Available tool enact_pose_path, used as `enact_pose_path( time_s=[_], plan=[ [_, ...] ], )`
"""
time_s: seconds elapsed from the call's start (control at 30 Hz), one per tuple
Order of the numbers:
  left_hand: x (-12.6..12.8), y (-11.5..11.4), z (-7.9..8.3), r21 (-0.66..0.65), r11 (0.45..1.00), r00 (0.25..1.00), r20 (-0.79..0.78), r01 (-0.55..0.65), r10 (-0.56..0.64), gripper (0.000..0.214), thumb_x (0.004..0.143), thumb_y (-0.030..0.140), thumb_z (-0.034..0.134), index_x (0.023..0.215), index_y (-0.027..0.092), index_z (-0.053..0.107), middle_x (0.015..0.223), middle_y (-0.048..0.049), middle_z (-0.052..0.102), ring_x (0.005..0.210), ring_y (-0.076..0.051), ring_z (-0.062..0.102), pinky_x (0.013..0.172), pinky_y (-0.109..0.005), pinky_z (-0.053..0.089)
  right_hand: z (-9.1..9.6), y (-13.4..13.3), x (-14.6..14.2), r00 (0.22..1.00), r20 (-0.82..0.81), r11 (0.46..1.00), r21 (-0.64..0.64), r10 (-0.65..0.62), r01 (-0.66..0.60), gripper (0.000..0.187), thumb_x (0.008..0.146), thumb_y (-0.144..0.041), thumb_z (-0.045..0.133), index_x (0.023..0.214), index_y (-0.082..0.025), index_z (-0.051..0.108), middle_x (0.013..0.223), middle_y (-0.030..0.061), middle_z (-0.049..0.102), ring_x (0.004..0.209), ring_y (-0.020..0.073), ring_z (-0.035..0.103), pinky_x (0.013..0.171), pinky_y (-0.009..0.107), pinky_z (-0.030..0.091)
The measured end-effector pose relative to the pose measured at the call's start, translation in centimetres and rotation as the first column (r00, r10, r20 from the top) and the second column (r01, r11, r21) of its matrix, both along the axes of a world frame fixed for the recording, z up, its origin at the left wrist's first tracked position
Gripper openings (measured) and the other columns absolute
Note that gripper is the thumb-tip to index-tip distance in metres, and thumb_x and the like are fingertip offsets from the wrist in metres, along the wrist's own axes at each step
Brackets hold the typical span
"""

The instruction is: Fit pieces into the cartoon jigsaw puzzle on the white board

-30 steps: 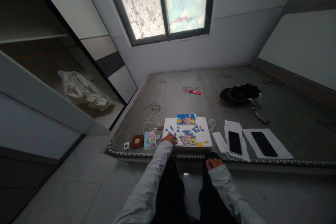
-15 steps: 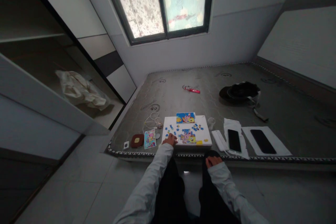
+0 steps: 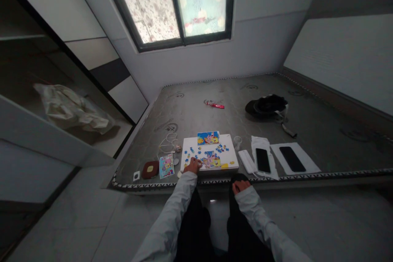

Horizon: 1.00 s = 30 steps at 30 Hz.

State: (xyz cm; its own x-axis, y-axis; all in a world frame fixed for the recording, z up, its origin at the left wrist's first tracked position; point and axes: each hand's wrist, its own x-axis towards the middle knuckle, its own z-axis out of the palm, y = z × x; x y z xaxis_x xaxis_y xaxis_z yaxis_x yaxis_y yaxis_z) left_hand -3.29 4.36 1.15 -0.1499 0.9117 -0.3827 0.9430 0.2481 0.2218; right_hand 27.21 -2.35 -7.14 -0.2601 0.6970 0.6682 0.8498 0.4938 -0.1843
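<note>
On a white box (image 3: 229, 143), a partly joined cartoon jigsaw puzzle (image 3: 211, 159) lies near the front edge. My left hand (image 3: 192, 166) is at its left side, fingers drawn together and touching the puzzle's edge; whatever is between the fingertips is too small to make out. Loose blue and yellow puzzle pieces (image 3: 222, 148) are scattered on the box to the right and left. Behind them lies a picture card (image 3: 208, 137) with the cartoon in colour. My right hand (image 3: 241, 186) rests on my knee, fingers laid over it and holding nothing.
The box stands on a grey mattress (image 3: 190, 110). Left of it are a colourful packet (image 3: 166, 166), a brown case (image 3: 150, 169) and a white cord (image 3: 167, 142). A clear cup (image 3: 237, 141), white power bank (image 3: 247, 161) and two phones (image 3: 263, 160) lie right; a cap (image 3: 267, 105) sits behind.
The whole view has shifted, so most things appear farther left. My left hand stays by the puzzle's left edge with little movement, and my right hand remains on my knee.
</note>
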Motion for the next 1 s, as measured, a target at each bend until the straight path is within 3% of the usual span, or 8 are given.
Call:
enact_pose_path(
  time_s=[0.1,0.43,0.77,1.0],
  plan=[
    [0.0,0.2,0.1,-0.014,1.000,1.000,0.017,-0.007,0.007,0.036,0.098,0.041,0.046,0.131,0.033,0.056,0.141,-0.0041,0.044,0.106,-0.021,0.063,0.084,-0.034,0.049,0.0,-0.2,-0.1,1.000,0.019,0.998,0.062,-0.014,0.013,0.027,0.097,-0.027,0.047,0.082,-0.019,0.067,0.075,0.0031,0.072,0.076,0.0184,0.061,0.086,0.034,0.039],
    [0.3,0.3,0.0,0.001,1.000,0.999,-0.044,0.017,-0.017,0.036,0.099,0.042,0.045,0.132,0.035,0.056,0.139,-0.0040,0.047,0.103,-0.020,0.065,0.078,-0.030,0.049,-1.0,-0.1,0.2,1.000,0.025,1.000,-0.020,0.018,-0.018,0.019,0.095,-0.027,0.053,0.083,-0.019,0.066,0.077,0.0040,0.072,0.076,0.0192,0.061,0.085,0.036,0.041],
    [0.2,0.2,0.0,0.025,0.999,0.999,-0.046,0.030,-0.029,0.035,0.098,0.043,0.047,0.130,0.034,0.057,0.139,-0.0032,0.049,0.103,-0.020,0.065,0.076,-0.029,0.048,0.1,-0.1,-0.1,1.000,0.025,1.000,-0.021,0.011,-0.011,0.033,0.099,-0.027,0.045,0.076,-0.019,0.067,0.072,0.0031,0.072,0.068,0.0160,0.059,0.077,0.032,0.037],
    [0.6,0.3,0.6,0.011,1.000,1.000,-0.011,-0.009,0.009,0.035,0.097,0.039,0.049,0.130,0.033,0.057,0.137,-0.0047,0.048,0.104,-0.019,0.064,0.080,-0.031,0.049,0.1,0.1,-0.1,1.000,0.001,1.000,-0.026,-0.002,0.002,0.028,0.096,-0.027,0.048,0.078,-0.019,0.068,0.073,0.0032,0.070,0.070,0.0158,0.058,0.077,0.031,0.039]
  ],
)
